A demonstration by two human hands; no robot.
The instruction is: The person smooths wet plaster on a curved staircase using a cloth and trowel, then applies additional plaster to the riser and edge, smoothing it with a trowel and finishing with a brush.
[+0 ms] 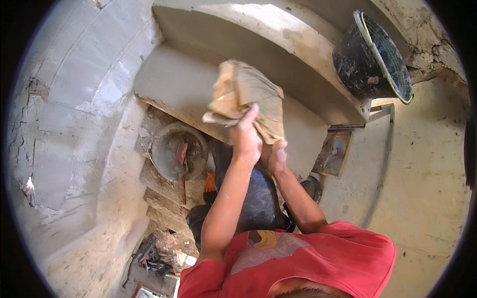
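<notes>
My left hand [247, 139] is closed on a folded brown paper sack [258, 97], its thumb lying over the front face. At the sack's lower edge, my right hand [275, 155] grips it too, with most of its fingers hidden behind the paper. The sack is creased, with loose flaps on its left side, and is slightly blurred. Both arms reach forward, holding it up before a grey plastered step [184, 82].
A round mortar pail [155, 154] with a tool inside stands left of my legs. A black bucket [355, 69] with a yellow-edged rim rests on the upper right ledge. Several dark tools [151, 260] lie lower left. A shallow wooden box [334, 154] is at right.
</notes>
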